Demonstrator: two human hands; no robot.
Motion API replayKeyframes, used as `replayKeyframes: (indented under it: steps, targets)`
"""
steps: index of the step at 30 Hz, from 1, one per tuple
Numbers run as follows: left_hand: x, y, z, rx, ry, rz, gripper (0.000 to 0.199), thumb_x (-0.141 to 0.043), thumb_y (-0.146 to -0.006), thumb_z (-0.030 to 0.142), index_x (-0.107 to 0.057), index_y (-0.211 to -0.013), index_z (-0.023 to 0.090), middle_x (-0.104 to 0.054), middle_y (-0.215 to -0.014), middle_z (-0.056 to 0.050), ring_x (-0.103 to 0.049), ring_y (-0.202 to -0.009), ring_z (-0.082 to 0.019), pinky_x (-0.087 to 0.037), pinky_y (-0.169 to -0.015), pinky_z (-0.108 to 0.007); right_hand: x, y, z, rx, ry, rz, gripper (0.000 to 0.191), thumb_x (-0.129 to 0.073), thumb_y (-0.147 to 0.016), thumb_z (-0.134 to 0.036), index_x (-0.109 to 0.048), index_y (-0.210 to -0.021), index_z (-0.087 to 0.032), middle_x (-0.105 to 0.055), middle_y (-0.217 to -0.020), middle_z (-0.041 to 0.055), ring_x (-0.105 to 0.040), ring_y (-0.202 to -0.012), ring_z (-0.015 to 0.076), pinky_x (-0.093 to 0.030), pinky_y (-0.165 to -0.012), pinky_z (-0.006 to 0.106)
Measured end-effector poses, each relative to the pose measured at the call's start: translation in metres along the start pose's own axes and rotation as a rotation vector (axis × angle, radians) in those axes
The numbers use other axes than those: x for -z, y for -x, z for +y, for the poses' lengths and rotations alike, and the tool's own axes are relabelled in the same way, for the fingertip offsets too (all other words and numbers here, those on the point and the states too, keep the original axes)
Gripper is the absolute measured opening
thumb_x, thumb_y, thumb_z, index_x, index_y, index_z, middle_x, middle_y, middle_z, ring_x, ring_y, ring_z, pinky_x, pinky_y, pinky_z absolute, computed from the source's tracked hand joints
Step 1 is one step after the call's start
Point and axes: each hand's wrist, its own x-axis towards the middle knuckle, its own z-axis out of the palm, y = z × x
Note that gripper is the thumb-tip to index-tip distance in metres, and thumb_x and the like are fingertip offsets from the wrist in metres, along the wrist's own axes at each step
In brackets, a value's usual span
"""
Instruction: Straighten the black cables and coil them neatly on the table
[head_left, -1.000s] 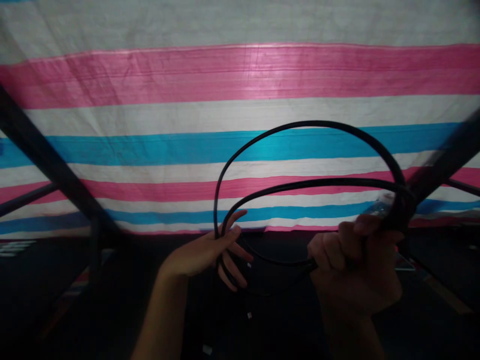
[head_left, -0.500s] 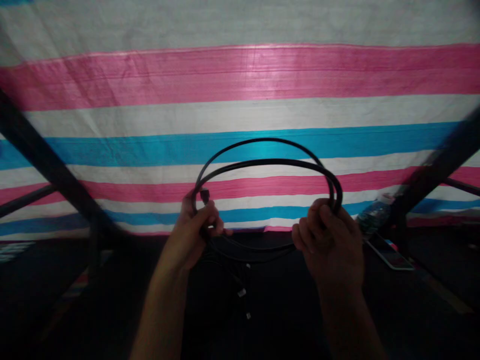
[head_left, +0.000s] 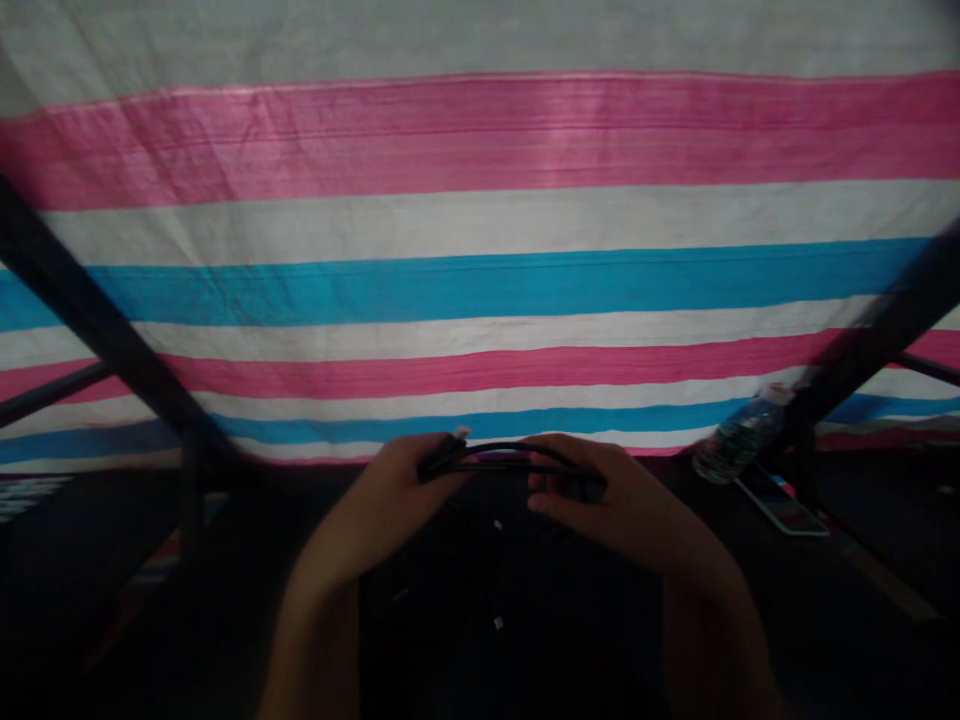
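Observation:
A black cable (head_left: 504,447), coiled into loops, stretches between my two hands at the lower middle of the view. My left hand (head_left: 409,480) is closed around the left side of the coil, with a small connector end showing at its fingertips. On the other side, my right hand (head_left: 592,480) grips the coil between thumb and fingers. The loops are seen nearly edge-on, so their lower parts are hard to make out. Below the hands, a small light-coloured plug (head_left: 498,623) shows against the dark surface.
A striped sheet (head_left: 480,220) hangs in front, in pink, white and blue. Dark bars (head_left: 97,310) slant down at left and right. At the right stand a clear bottle (head_left: 742,435) and, beside it, a phone (head_left: 784,508) lying flat.
The coil was held up as a wide open ring; it is now lower and tipped nearly edge-on. My hands have come closer together, the right one moving left.

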Motion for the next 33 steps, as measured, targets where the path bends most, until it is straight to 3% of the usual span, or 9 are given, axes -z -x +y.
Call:
replayKeyframes:
  steps: [3, 10, 12, 15, 19, 23, 25, 28, 33]
  targets:
    - [-0.001, 0.0, 0.001, -0.001, -0.069, -0.049, 0.02, -0.063, -0.086, 0.033, -0.075, -0.094, 0.019, -0.074, -0.089, -0.003, -0.066, -0.084, -0.024, -0.048, -0.066, -0.028, -0.002, 0.005, -0.006, 0.044, 0.113, -0.1, 0.053, -0.079, -0.079, -0.029, -0.065, -0.131, -0.027, -0.071, -0.118, 0.0074, -0.069, -0.098, 0.0231, -0.058, -0.083, 0.034]
    - [-0.008, -0.002, 0.0, -0.03, -0.264, -0.086, 0.017, -0.062, -0.084, 0.029, -0.074, -0.082, 0.018, -0.072, -0.08, -0.002, -0.062, -0.073, -0.02, -0.043, -0.061, -0.026, -0.007, 0.008, -0.005, 0.157, 0.209, -0.055, 0.07, -0.074, -0.087, -0.033, -0.044, -0.15, -0.037, -0.067, -0.124, 0.0045, -0.065, -0.092, 0.0182, -0.055, -0.085, 0.034]
    - [-0.016, -0.003, 0.0, -0.094, -0.268, -0.121, 0.016, -0.061, -0.085, 0.027, -0.074, -0.08, 0.018, -0.071, -0.08, -0.002, -0.061, -0.072, -0.019, -0.043, -0.063, -0.026, -0.015, 0.004, -0.005, 0.189, 0.218, -0.076, 0.064, -0.07, -0.091, -0.029, -0.045, -0.149, -0.035, -0.065, -0.131, 0.0055, -0.065, -0.103, 0.0201, -0.053, -0.091, 0.035]
    - [-0.024, -0.006, -0.002, -0.133, -0.227, -0.141, 0.013, -0.063, -0.085, 0.026, -0.074, -0.082, 0.019, -0.071, -0.083, -0.002, -0.061, -0.076, -0.018, -0.043, -0.065, -0.026, -0.024, -0.003, -0.005, 0.231, 0.214, -0.095, 0.038, -0.064, -0.093, -0.022, -0.063, -0.131, -0.028, -0.07, -0.124, 0.0054, -0.064, -0.112, 0.0218, -0.049, -0.098, 0.036]
    - [-0.008, -0.007, -0.004, -0.047, -0.205, -0.055, 0.027, -0.063, -0.089, 0.041, -0.069, -0.078, 0.018, -0.064, -0.072, 0.0, -0.055, -0.067, -0.015, -0.038, -0.059, -0.025, -0.013, -0.01, -0.002, 0.193, 0.184, 0.151, 0.012, -0.064, -0.09, -0.022, -0.071, -0.1, -0.022, -0.074, -0.092, 0.0025, -0.067, -0.086, 0.0194, -0.051, -0.078, 0.032]
    - [0.019, -0.006, -0.01, -0.089, -0.048, 0.003, 0.03, -0.061, -0.092, 0.041, -0.06, -0.073, 0.017, -0.059, -0.064, 0.001, -0.054, -0.063, -0.012, -0.041, -0.062, -0.024, 0.009, -0.015, 0.011, 0.129, -0.066, 0.462, 0.012, -0.066, -0.087, -0.031, -0.068, -0.091, -0.02, -0.061, -0.066, -0.0018, -0.053, -0.053, 0.0118, -0.04, -0.048, 0.024]
    - [0.023, -0.007, -0.015, -0.078, 0.112, 0.014, 0.026, -0.063, -0.091, 0.04, -0.058, -0.08, 0.018, -0.053, -0.057, 0.004, -0.048, -0.053, -0.009, -0.037, -0.054, -0.022, 0.013, -0.017, 0.017, 0.096, -0.236, 0.45, 0.016, -0.067, -0.087, -0.035, -0.066, -0.088, -0.019, -0.059, -0.065, -0.0026, -0.044, -0.045, 0.0081, -0.032, -0.04, 0.022]
    - [0.019, -0.009, -0.019, -0.049, 0.35, 0.009, 0.029, -0.067, -0.088, 0.045, -0.055, -0.089, 0.019, -0.04, -0.055, 0.009, -0.032, -0.044, -0.005, -0.024, -0.043, -0.018, 0.013, -0.019, 0.02, 0.051, -0.36, 0.331, 0.019, -0.069, -0.086, -0.037, -0.066, -0.088, -0.019, -0.062, -0.069, -0.0016, -0.045, -0.044, 0.007, -0.032, -0.039, 0.021]
    - [0.014, -0.01, -0.017, 0.003, 0.414, -0.033, 0.033, -0.062, -0.09, 0.052, -0.056, -0.089, 0.019, -0.043, -0.059, 0.007, -0.029, -0.042, -0.004, -0.015, -0.038, -0.016, 0.02, -0.018, 0.021, 0.022, -0.228, 0.281, 0.021, -0.074, -0.083, -0.036, -0.072, -0.095, -0.019, -0.058, -0.058, -0.0037, -0.051, -0.049, 0.0104, -0.037, -0.045, 0.022]
